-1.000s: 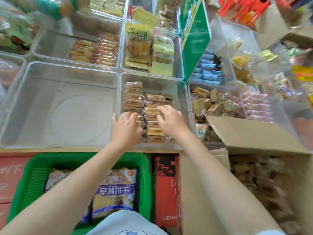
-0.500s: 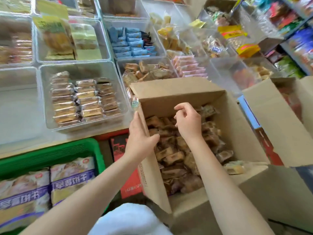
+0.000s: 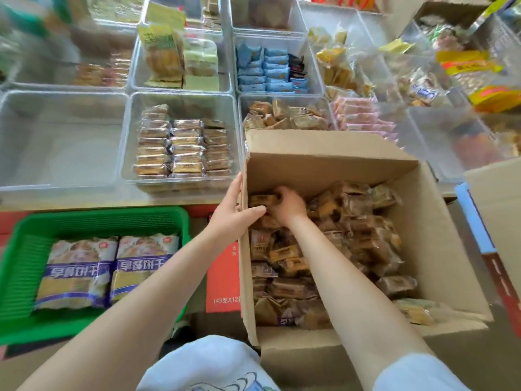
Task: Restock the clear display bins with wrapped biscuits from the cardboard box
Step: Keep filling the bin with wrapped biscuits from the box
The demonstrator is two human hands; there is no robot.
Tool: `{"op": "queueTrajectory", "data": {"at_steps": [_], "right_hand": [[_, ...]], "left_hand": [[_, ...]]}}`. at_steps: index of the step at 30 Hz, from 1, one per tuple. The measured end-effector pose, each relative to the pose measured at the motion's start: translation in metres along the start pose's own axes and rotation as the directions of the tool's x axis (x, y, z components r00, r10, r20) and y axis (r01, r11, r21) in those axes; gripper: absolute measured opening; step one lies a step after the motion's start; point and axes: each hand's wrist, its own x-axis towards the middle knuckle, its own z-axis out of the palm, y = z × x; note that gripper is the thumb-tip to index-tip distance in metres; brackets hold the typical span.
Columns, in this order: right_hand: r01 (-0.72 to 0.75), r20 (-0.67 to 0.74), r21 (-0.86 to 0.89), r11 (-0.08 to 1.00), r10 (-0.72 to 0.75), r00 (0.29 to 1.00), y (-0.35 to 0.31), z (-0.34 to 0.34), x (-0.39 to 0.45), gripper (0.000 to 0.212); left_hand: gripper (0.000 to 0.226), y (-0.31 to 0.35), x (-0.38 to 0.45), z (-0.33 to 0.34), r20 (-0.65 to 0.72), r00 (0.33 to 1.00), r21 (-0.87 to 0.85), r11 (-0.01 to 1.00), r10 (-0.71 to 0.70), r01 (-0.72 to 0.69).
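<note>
Counter (image 3: 84,203) is crammed with clear bins (image 3: 180,97), far-left one bare. Left hand (image 3: 235,214) lies spread on the cardboard box (image 3: 324,162) wall. Right hand (image 3: 287,206) pinches a wrapped biscuit (image 3: 262,199) inside.

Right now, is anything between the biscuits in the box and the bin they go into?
Only the box's left wall, where the left hand rests. The right hand is already on the biscuits; the bin beyond is open-topped.
</note>
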Motion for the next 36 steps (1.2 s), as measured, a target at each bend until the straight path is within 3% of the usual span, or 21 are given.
{"op": "queueTrajectory", "data": {"at_steps": [3, 7, 10, 12, 14, 17, 20, 23, 26, 30, 33, 36], "right_hand": [[0.064, -0.027, -0.052, 0.997, -0.066, 0.997, -0.001, -0.004, -0.003, 0.036], [0.014, 0.031, 0.369, 0.929, -0.027, 0.999, -0.003, -0.048, -0.024, 0.027], [0.038, 0.052, 0.668, 0.743, -0.098, 0.994, -0.016, -0.089, -0.051, 0.026], [0.090, 0.036, 0.771, 0.631, -0.183, 0.982, -0.032, -0.108, -0.064, 0.022], [0.140, 0.026, 0.778, 0.612, -0.254, 0.967, -0.057, -0.115, -0.072, 0.021], [0.158, 0.071, 0.754, 0.638, -0.319, 0.945, -0.099, -0.104, -0.071, 0.022], [0.278, 0.055, 0.574, 0.770, -0.375, 0.926, -0.140, -0.082, -0.059, 0.022], [0.441, 0.010, 0.277, 0.854, -0.462, 0.887, -0.176, -0.058, -0.043, 0.028], [0.501, 0.068, 0.175, 0.848, -0.518, 0.853, -0.209, -0.031, -0.024, 0.034], [0.493, -0.014, 0.118, 0.862, -0.495, 0.869, -0.241, -0.008, 0.020, 0.032], [0.469, -0.183, -0.061, 0.881, -0.472, 0.863, -0.253, 0.005, 0.071, 0.035], [0.414, -0.255, -0.110, 0.904, -0.428, 0.867, -0.264, 0.015, 0.117, 0.037]], "left_hand": [[0.094, 0.000, 0.001, 0.001, -0.006, 1.000, 0.002, 1.000, -0.003, 0.003], [0.091, -0.001, -0.002, 0.002, 0.021, 1.000, -0.026, 1.000, 0.005, -0.005], [0.079, 0.003, -0.005, -0.002, 0.065, 0.998, 0.020, 1.000, 0.014, -0.015], [0.070, 0.013, -0.007, -0.014, 0.043, 0.993, 0.037, 0.993, 0.109, -0.111], [0.062, 0.032, -0.008, -0.032, 0.013, 0.981, -0.038, 0.980, 0.194, -0.193], [0.058, 0.051, -0.001, -0.068, -0.017, 0.980, -0.179, 0.964, 0.199, -0.199], [0.031, 0.042, 0.013, -0.110, -0.077, 0.974, -0.140, 0.965, 0.215, -0.224], [0.040, 0.020, 0.027, -0.152, -0.157, 0.950, 0.000, 0.962, 0.269, -0.273], [0.042, 0.000, 0.048, -0.187, -0.199, 0.934, 0.137, 0.952, 0.297, -0.273], [0.049, -0.014, 0.085, -0.225, -0.225, 0.922, 0.187, 0.942, 0.316, -0.278], [0.054, -0.032, 0.120, -0.255, -0.245, 0.896, 0.469, 0.854, 0.372, -0.226], [0.054, -0.053, 0.149, -0.273, -0.181, 0.916, 0.628, 0.759, 0.359, -0.173]]}}
